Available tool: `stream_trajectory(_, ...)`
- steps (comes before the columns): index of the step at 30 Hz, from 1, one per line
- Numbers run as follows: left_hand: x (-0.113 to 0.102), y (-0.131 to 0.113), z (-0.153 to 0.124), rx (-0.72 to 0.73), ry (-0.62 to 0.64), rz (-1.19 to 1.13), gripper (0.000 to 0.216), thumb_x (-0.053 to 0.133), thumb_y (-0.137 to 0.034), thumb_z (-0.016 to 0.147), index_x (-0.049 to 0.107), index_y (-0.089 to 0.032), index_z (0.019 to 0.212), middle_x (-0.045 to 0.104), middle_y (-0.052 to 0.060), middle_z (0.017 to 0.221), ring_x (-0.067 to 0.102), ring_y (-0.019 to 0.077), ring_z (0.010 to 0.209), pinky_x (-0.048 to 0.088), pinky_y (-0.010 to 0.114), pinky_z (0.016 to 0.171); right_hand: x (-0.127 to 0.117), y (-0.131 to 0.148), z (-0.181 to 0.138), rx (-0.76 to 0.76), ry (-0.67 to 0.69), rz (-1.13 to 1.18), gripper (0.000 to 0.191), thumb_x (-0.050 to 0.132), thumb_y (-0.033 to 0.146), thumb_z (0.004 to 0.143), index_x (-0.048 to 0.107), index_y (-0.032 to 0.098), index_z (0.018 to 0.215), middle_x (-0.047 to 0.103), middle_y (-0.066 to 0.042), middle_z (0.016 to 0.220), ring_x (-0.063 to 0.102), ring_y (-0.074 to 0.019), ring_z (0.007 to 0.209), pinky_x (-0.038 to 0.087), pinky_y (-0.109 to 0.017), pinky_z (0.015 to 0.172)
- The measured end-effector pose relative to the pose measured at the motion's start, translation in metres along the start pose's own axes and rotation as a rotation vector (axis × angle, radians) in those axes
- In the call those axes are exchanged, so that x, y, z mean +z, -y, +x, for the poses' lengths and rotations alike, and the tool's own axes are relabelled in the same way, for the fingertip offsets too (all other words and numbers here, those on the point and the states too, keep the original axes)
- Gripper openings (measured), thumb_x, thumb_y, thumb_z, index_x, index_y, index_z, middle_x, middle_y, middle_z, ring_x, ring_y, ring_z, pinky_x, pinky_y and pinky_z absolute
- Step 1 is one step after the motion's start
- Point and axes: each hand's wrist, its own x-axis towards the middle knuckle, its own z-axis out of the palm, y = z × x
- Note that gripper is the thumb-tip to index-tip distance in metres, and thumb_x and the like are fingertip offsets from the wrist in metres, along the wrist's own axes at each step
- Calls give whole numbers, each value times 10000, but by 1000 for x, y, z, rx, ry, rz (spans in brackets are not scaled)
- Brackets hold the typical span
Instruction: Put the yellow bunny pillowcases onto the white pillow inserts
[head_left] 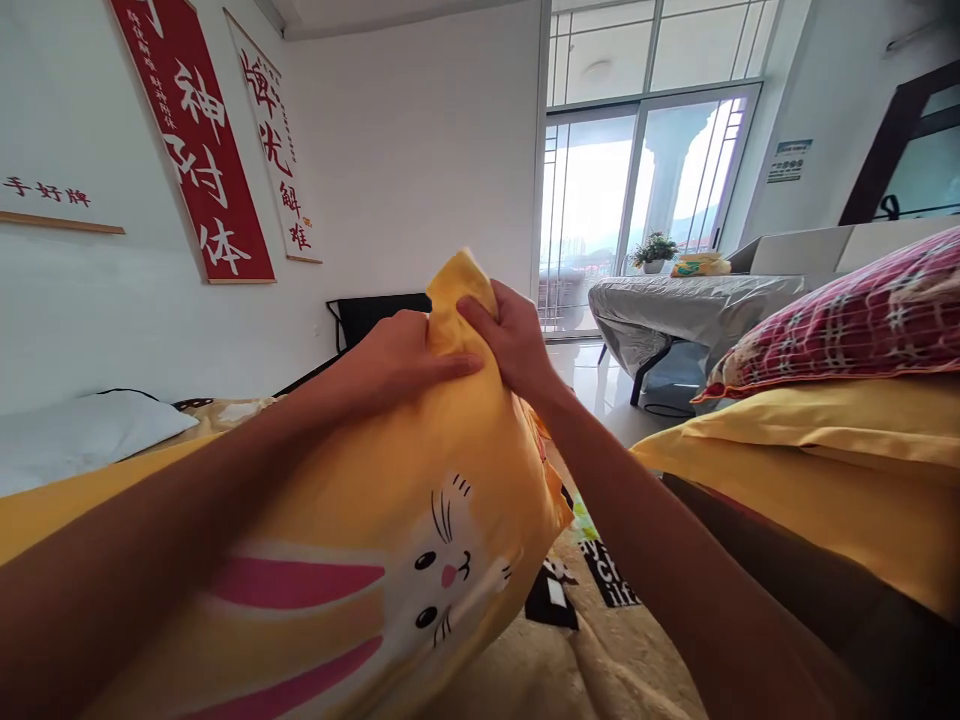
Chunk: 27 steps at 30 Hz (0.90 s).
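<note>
A yellow pillow [480, 430] with a printed white rabbit face and pink ears fills the middle foreground, tilted up towards a gathered top corner. My left hand [397, 355] is closed on that corner from the left, its thumb lying across the yellow cloth. From the right, my right hand [514, 330] pinches the same corner, thumb on the near side. The tip of fabric sticks up between both hands. The far fingers of each hand are hidden behind the cloth. Under the pillow lies a beige patterned blanket [600, 650].
To the right, a red plaid pillow [862, 310] rests on folded yellow bedding [825, 450]. A white pillow [90, 430] lies at the left. Behind stand a table [660, 305] with a silvery cover, a potted plant [654, 250] and a sliding glass door [592, 200].
</note>
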Motion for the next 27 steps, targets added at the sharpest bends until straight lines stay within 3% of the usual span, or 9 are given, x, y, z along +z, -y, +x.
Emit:
stream_trajectory(2,3,-4,6,3,-36,-7,488,669,-494,715,652,-90,988,661,73,831,634,200,690,492,311,630,-7,0,10,42,92,67,406,691,540,719,482,197,663,474,41,651,457,-88,601,394,-227,534)
stream_trajectory(6,8,-4,12,-18,40,-176,452,690,-468,699,660,-87,940,665,62,785,645,201,660,499,304,603,-29,-1,16,184,100,276,410,761,517,641,587,186,810,586,7,754,555,-128,675,472,-267,594)
stream_trajectory(9,8,1,11,-39,56,-303,425,688,-515,685,657,-108,805,657,59,718,630,196,605,480,285,536,-43,-1,3,251,261,390,430,746,500,662,601,205,939,619,-2,797,573,-146,700,479,-282,623)
stream_trajectory(11,8,4,11,-15,45,-348,429,646,-549,710,647,-126,783,658,62,723,618,191,602,463,277,511,-44,-3,-9,297,348,342,395,697,517,706,603,199,921,613,-3,756,562,-148,674,460,-279,598)
stream_trajectory(13,9,3,14,65,49,-287,416,597,-552,749,639,-140,791,656,58,746,609,183,627,447,266,514,-37,-7,-23,303,301,168,356,644,529,747,586,180,788,568,7,666,516,-136,619,414,-264,546)
stream_trajectory(15,10,-4,21,166,27,-127,376,568,-526,777,626,-154,794,650,48,772,597,172,658,427,253,530,-25,-10,-34,221,125,-38,363,593,507,791,518,178,659,499,25,593,435,-110,574,349,-251,511)
stream_trajectory(19,15,-28,40,184,-157,183,323,576,-473,786,567,-159,712,604,48,723,548,157,613,356,262,504,-7,-11,-41,26,-165,-180,369,501,446,864,422,191,609,408,54,548,317,-84,549,285,-246,508)
stream_trajectory(23,24,-37,49,173,-263,232,301,521,-372,847,482,-170,628,524,23,621,454,119,518,293,273,472,-20,-19,-46,74,-98,-53,371,514,513,853,453,197,669,401,55,586,328,-85,541,281,-228,479)
stream_trajectory(27,27,-26,51,211,-234,18,308,496,-365,874,465,-171,637,503,-1,600,441,102,531,325,257,501,-52,-58,-94,156,98,-63,392,473,582,855,528,212,740,448,33,607,424,-126,593,357,-246,524)
